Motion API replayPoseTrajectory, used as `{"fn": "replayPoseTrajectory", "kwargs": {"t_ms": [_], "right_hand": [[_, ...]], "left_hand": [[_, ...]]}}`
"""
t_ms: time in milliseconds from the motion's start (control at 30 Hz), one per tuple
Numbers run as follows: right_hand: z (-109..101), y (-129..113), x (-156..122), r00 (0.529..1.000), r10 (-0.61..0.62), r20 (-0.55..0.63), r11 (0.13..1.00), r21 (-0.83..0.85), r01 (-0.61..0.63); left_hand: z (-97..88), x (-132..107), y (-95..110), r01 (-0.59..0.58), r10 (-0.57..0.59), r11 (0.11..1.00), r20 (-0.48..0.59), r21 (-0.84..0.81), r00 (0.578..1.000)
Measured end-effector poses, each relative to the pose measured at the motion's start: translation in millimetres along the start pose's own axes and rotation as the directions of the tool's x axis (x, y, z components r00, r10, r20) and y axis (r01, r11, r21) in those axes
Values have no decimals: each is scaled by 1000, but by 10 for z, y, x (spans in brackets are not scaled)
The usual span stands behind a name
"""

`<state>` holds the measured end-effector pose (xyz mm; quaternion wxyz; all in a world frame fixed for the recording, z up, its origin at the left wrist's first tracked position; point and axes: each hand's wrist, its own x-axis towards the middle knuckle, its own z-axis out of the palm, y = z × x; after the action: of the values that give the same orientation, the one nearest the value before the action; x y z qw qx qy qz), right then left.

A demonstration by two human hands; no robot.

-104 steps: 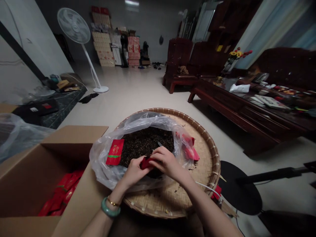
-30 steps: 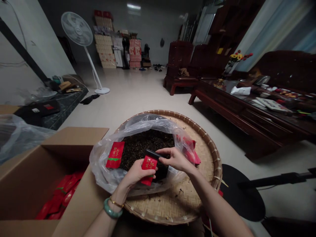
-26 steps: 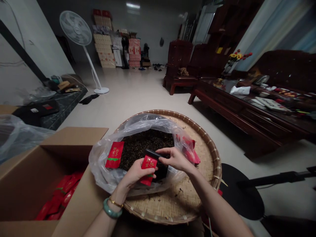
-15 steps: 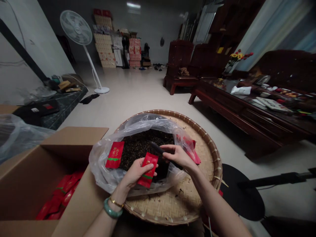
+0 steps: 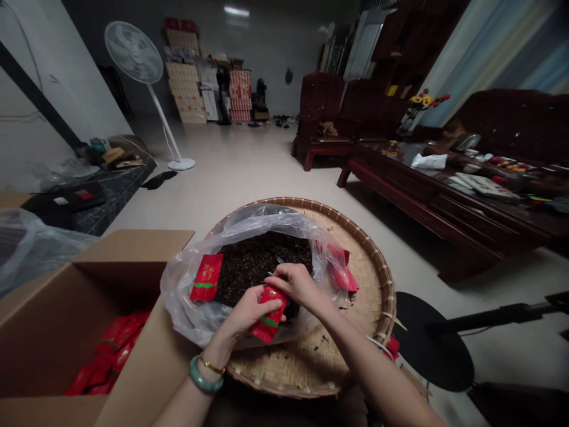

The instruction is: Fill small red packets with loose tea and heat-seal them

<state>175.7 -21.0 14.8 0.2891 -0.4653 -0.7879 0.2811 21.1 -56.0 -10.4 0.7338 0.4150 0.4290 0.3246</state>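
Note:
My left hand (image 5: pixel 246 311) grips a small red packet (image 5: pixel 268 315) with gold print, held over the near edge of a clear plastic bag (image 5: pixel 249 267) full of dark loose tea (image 5: pixel 262 261). My right hand (image 5: pixel 296 283) is closed at the packet's top edge, fingers pinched there; whether it holds anything else is hidden. The bag rests on a round woven bamboo tray (image 5: pixel 364 279). Another red packet (image 5: pixel 207 277) lies against the bag's left side, and more red packets (image 5: pixel 340 270) lie on the tray to the right.
An open cardboard box (image 5: pixel 89 308) at the left holds several red packets (image 5: pixel 106 359). A black round stool (image 5: pixel 433 347) stands at the right, with a long dark wooden table (image 5: pixel 444 196) beyond it. A standing fan (image 5: pixel 137 59) and stacked boxes (image 5: pixel 213 83) are far back.
My right hand held a dark scoop above the packet a second ago; now it has come down onto the packet's top and the scoop is out of sight. The left hand tilted the packet.

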Motion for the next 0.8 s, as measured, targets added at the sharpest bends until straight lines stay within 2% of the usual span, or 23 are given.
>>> {"fn": "replayPoseTrajectory", "kwargs": {"t_ms": [133, 267, 333, 400, 467, 500, 533, 567, 600, 633, 667, 700, 733, 767, 800], "right_hand": [[38, 1, 15, 998, -13, -65, 1000, 26, 15], [6, 68, 11, 985, 129, -112, 972, 211, -104], [-20, 124, 10, 969, 233, -81, 908, 374, -187], [-50, 194, -1, 946, 323, -35, 801, 542, -254], [-82, 267, -23, 923, 386, -10, 689, 669, -281], [-96, 300, -36, 916, 402, -11, 650, 708, -277], [-107, 328, -50, 911, 412, -19, 622, 736, -266], [-114, 351, -62, 907, 420, -28, 602, 757, -255], [-115, 367, -71, 904, 426, -33, 586, 771, -248], [-109, 378, -78, 902, 430, -33, 576, 779, -246], [-97, 385, -83, 901, 432, -28, 573, 780, -251], [-78, 390, -86, 902, 432, -16, 577, 774, -262], [-53, 395, -89, 904, 428, 1, 586, 761, -278], [-24, 403, -92, 906, 423, 20, 600, 743, -296], [9, 414, -97, 909, 416, 38, 616, 723, -312]], "left_hand": [[-55, -68, 5, 0, 1, 1000, 60, -15, 998], [-69, -83, -30, 43, -32, 996, 135, -74, 990], [-66, -80, -45, 60, -47, 994, 132, -90, 990], [-106, -109, -34, 39, -29, 993, 91, -109, 995], [-215, -185, 18, -94, 88, 985, -47, -144, 995], [-291, -236, 58, -224, 199, 961, -161, -160, 967], [-375, -289, 104, -386, 334, 911, -288, -147, 898], [-459, -335, 150, -531, 458, 842, -401, -91, 794], [-538, -368, 193, -618, 544, 786, -466, -7, 698], [-609, -382, 225, -645, 598, 759, -486, 88, 637], [-674, -377, 244, -623, 624, 760, -472, 184, 622], [-733, -354, 247, -558, 627, 776, -453, 294, 633], [-791, -319, 234, -456, 624, 780, -472, 430, 623], [-851, -278, 208, -315, 656, 737, -519, 598, 548], [-914, -238, 172, -141, 700, 653, -521, 745, 489]]}}
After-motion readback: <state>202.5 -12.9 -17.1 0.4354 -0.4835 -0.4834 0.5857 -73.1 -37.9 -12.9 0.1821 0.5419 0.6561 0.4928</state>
